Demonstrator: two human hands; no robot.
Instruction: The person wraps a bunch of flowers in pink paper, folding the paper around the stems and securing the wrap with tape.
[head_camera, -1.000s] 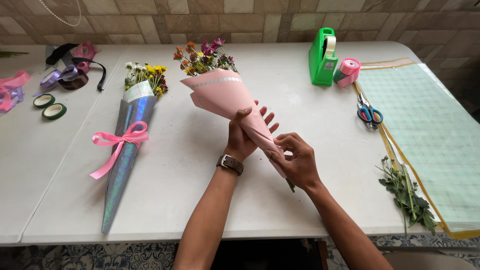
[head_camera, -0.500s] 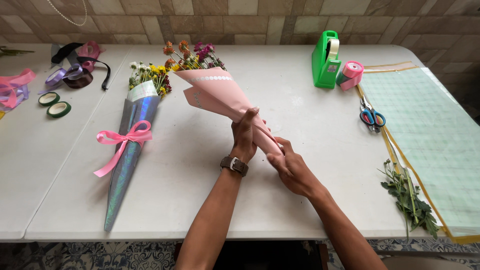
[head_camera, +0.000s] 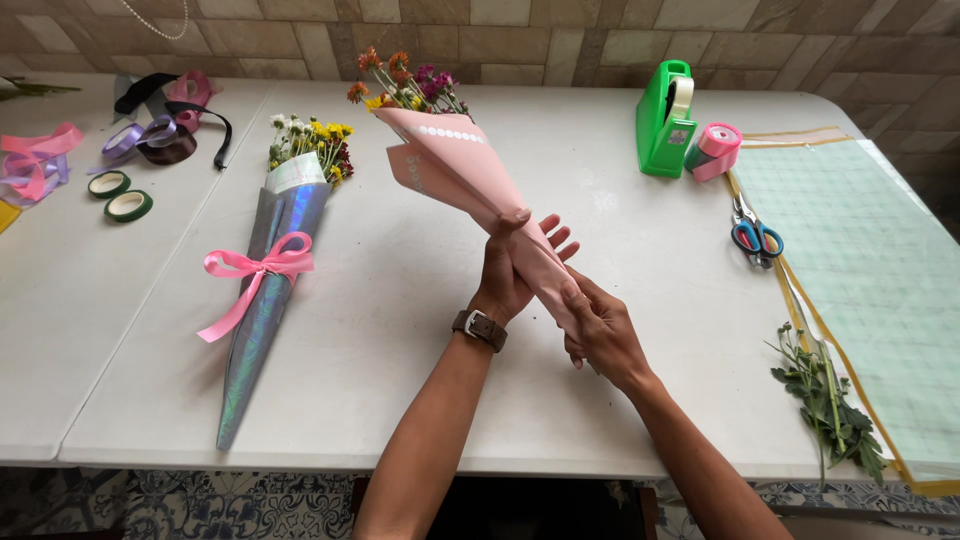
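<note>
The head view looks down on a white plastic folding table (head_camera: 400, 330). At centre, a pink paper cone-wrapped bouquet of small orange and purple flowers (head_camera: 455, 165) tilts from the hands up toward eleven o'clock. The left hand (head_camera: 515, 265) wraps its narrow middle, thumb on top and fingers partly spread behind the paper. The right hand (head_camera: 600, 335) closes around the cone's lower tip, just at five o'clock of the left.

At nine o'clock lies a silver iridescent cone bouquet tied with a pink ribbon bow (head_camera: 265, 290). A green tape dispenser (head_camera: 665, 120) stands at one o'clock, blue-handled scissors (head_camera: 755, 238) at three, loose green stems (head_camera: 825, 395) at four.
</note>
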